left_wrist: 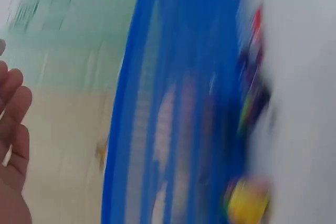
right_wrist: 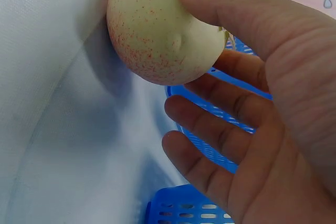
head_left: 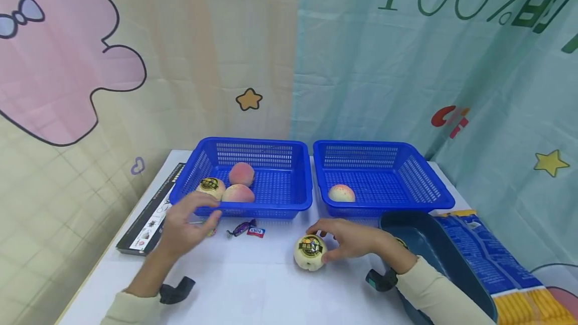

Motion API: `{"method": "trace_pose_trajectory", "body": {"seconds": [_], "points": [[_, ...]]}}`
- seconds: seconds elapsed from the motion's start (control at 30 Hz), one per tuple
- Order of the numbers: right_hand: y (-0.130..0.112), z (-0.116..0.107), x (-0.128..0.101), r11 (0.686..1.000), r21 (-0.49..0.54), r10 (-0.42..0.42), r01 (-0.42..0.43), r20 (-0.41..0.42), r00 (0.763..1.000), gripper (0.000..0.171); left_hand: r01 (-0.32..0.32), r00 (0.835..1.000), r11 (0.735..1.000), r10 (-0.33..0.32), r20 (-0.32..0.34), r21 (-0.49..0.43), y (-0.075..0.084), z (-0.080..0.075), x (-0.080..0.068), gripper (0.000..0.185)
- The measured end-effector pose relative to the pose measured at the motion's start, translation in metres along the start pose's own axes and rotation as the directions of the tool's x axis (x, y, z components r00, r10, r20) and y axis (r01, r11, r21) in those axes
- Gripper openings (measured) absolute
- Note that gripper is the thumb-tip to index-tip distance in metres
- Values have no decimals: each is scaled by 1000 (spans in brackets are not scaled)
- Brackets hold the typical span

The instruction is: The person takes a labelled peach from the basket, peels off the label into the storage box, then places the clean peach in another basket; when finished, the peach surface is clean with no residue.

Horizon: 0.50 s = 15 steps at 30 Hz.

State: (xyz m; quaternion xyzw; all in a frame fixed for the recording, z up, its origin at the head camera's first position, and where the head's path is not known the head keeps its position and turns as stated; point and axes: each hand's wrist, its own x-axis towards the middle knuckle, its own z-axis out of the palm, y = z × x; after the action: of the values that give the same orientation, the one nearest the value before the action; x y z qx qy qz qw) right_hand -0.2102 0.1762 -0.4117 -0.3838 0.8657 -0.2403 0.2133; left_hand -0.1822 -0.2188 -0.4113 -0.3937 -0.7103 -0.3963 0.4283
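My right hand (head_left: 349,239) pinches a pale peach (head_left: 309,260) between thumb and fingers, low over the white table. A black and gold label faces up on it, and the right wrist view shows red specks on its skin. My left hand (head_left: 187,224), holding nothing, hovers by the front left of the left blue basket (head_left: 275,209), its fingers loosely bent. That basket holds a labelled peach (head_left: 211,188) and two pinker peaches (head_left: 241,173). One pale peach (head_left: 341,193) sits in the right blue basket (head_left: 384,207). Motion blurs the left wrist view.
Small wrapped sweets, one purple (head_left: 244,227) and one red and blue (head_left: 256,232), lie before the left basket. A black and white box (head_left: 151,214) lies along the left edge. At right are a dark tray (head_left: 456,260) and a blue and yellow packet (head_left: 492,260).
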Motion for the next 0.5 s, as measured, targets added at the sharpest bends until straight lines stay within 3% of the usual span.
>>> {"method": "trace_pose_trajectory", "body": {"seconds": [0.03, 0.07, 0.1, 0.13, 0.2, 0.27, 0.3, 0.33, 0.37, 0.4, 0.43, 0.5], "points": [[0, -1, 0, 1000, 1, 8, -8, -6, 1000, 58, 15, 996, 999, -12, 90, -34, 8, 13, -2, 23], [0, -1, 0, 1000, 2, 9, -9, -13, 1000, 56, 61, 980, 996, -47, 194, -63, 15, 26, -5, 25], [1, -2, -1, 1000, 3, 8, -8, -20, 1000, 53, 134, 949, 988, -104, 298, -82, 23, 38, -9, 29], [1, -2, -1, 1000, -2, 1, -1, -29, 1000, 50, 227, 901, 970, -173, 398, -93, 29, 50, -13, 34], [2, -3, -2, 1000, -21, -15, 14, -47, 999, 43, 409, 769, 910, -304, 562, -68, 39, 73, -19, 51], [3, -3, -3, 999, -37, -28, 26, -60, 998, 36, 536, 642, 844, -382, 665, -33, 44, 94, -24, 69], [4, -4, -3, 999, -44, -31, 29, -62, 998, 34, 575, 594, 818, -400, 698, -20, 44, 104, -26, 75], [4, -4, -3, 998, -52, -37, 34, -63, 997, 33, 602, 558, 798, -405, 724, -17, 44, 113, -28, 80], [5, -4, -3, 998, -55, -41, 37, -63, 997, 32, 617, 536, 787, -407, 739, -14, 44, 121, -29, 82], [5, -4, -4, 998, -57, -42, 39, -61, 997, 31, 628, 524, 778, -410, 746, -13, 43, 129, -30, 82], [5, -5, -4, 997, -61, -47, 43, -60, 997, 31, 634, 520, 773, -412, 748, -15, 43, 135, -31, 82], [3, -6, -4, 996, -68, -61, 56, -65, 996, 31, 649, 529, 760, -419, 738, -34, 42, 144, -32, 78]]}}
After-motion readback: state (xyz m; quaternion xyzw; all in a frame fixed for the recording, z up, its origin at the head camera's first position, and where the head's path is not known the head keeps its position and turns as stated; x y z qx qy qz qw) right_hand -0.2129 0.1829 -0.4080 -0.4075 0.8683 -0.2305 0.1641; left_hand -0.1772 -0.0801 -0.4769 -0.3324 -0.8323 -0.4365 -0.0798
